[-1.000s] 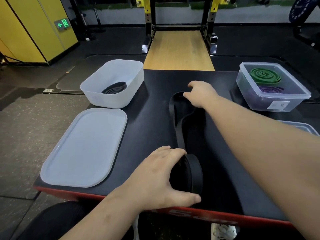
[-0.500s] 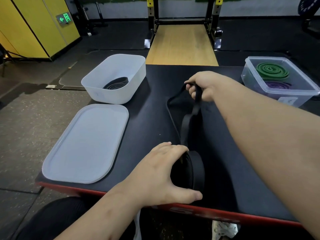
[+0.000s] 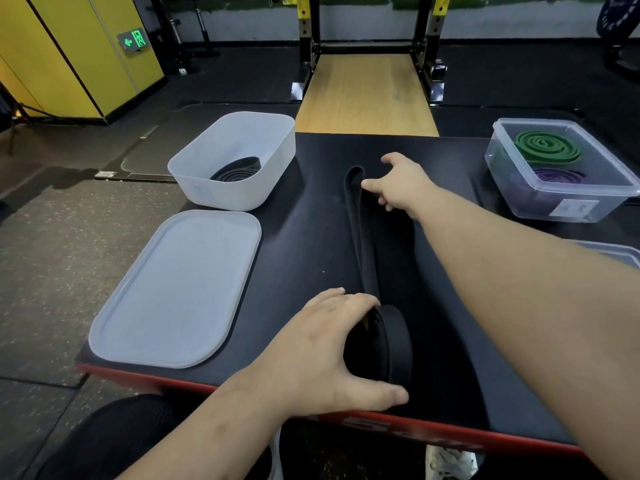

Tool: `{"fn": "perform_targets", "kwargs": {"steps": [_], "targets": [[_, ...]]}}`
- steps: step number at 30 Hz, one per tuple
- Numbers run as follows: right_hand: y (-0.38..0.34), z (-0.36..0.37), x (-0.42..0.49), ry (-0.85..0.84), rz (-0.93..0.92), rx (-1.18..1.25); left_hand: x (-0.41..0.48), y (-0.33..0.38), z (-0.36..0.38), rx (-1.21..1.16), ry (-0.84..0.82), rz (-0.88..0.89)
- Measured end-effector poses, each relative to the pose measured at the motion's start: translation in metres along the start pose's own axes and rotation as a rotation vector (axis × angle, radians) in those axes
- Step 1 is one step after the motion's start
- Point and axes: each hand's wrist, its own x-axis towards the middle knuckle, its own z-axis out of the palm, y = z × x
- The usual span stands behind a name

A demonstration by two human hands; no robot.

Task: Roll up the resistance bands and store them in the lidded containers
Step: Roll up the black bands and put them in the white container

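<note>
The left hand (image 3: pixel 322 351) grips the half-wound roll (image 3: pixel 398 341) of the black band (image 3: pixel 360 244), which stands on edge at the near rim of the table (image 3: pixel 311 254), fingers over its top and thumb along the near side. The loose tail runs to a far loop, where the right hand (image 3: pixel 403 185) lies on it, thumb and forefinger spread; whether it pinches I cannot tell. To wind well, I reckon the right should hold the tail flat and lightly taut while the left turns the roll forward, edges aligned. The open tub (image 3: pixel 235 195) sits far left, its lid (image 3: pixel 173 289) just nearer
</note>
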Motion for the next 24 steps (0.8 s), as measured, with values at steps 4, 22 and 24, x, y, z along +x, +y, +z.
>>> {"fn": "perform_targets", "kwargs": {"steps": [4,22,24], "targets": [[-0.006,0.011,-0.003,-0.158,-0.075,0.314,0.000,0.000,0.000,-0.006,0.007,0.010],[0.020,-0.004,-0.125,-0.164,-0.235,-0.205,-0.009,0.002,0.004,-0.031,0.010,-0.009],[0.033,-0.012,-0.152,-0.202,-0.275,-0.214,-0.010,0.001,0.005,-0.038,0.025,-0.010]]}}
